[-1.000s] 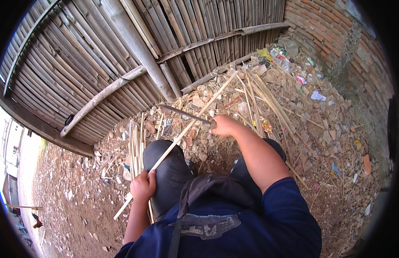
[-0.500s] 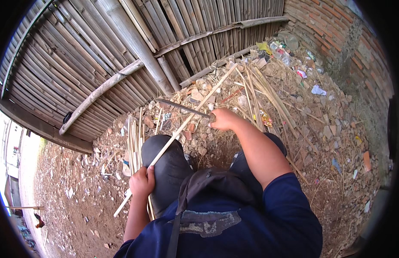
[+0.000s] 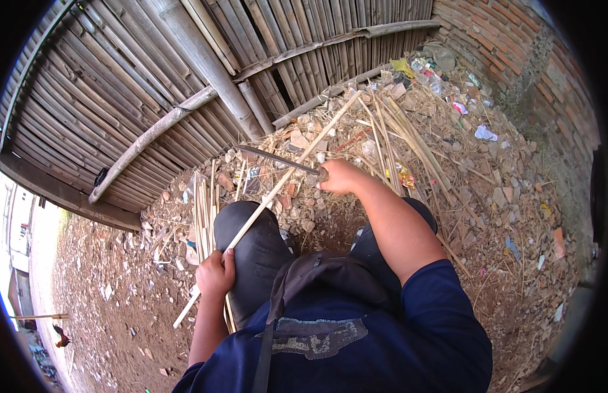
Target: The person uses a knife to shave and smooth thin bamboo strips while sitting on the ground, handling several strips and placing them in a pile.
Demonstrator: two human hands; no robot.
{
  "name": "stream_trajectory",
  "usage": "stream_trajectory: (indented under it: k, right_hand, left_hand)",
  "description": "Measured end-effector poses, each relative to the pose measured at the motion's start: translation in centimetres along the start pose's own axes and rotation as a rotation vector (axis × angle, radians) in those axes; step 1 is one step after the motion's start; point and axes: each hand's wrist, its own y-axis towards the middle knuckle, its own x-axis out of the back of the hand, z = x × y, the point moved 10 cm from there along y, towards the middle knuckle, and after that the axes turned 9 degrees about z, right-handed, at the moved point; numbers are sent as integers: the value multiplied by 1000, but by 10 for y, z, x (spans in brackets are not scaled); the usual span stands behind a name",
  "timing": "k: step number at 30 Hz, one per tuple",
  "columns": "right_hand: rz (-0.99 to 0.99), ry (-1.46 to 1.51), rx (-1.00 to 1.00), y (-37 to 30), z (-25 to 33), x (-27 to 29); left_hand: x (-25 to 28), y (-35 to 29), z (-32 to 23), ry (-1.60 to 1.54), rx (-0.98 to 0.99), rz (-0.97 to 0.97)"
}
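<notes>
A long pale bamboo strip [image 3: 256, 213] runs slantwise from beside my left thigh up toward the bamboo wall. My left hand [image 3: 215, 272] is closed round its lower part, just outside my left knee, and a short end sticks out below the fist. In my right hand [image 3: 338, 177], held in front of my right knee, is the handle of a long dark-bladed knife [image 3: 272, 156]. Its blade points left and crosses the strip's upper half; whether the edge touches the strip I cannot tell.
Several cut strips [image 3: 203, 216] lie beside my left leg, and more strips [image 3: 415, 141] lie ahead to the right. A bamboo wall [image 3: 153, 85] stands in front, a brick wall [image 3: 507, 46] at the right. Rubble and litter cover the ground. A rooster [image 3: 61, 336] stands far left.
The knife and my right hand have shifted very slightly up and away from me. My left hand keeps its hold on the strip, nearly in the same place.
</notes>
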Motion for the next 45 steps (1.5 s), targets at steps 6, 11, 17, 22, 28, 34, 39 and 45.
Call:
stream_trajectory:
  k: [6,11,17,22,28,34,39,45]
  right_hand:
    - [1,-2,-7,0,0,1]
    - [-58,4,37,-1,2,6]
    - [-85,-11,-27,-3,-2,13]
    - [-35,-127,-2,-9,18,6]
    - [-32,-57,-46,0,-2,12]
    - [-29,91,-142,-11,1,12]
    - [-11,-300,48,-30,64,1]
    - [-122,24,-159,4,-42,24]
  left_hand:
    - [-1,1,1,3,22,17]
    - [-1,1,2,-8,36,26]
    - [-2,3,1,-53,16,28]
    - [0,-1,4,10,34,25]
    - [-4,2,8,-76,19,58]
    - [-8,2,13,-107,52,73]
    - [-11,1,19,-108,41,74]
    - [-7,3,11,-99,76,121]
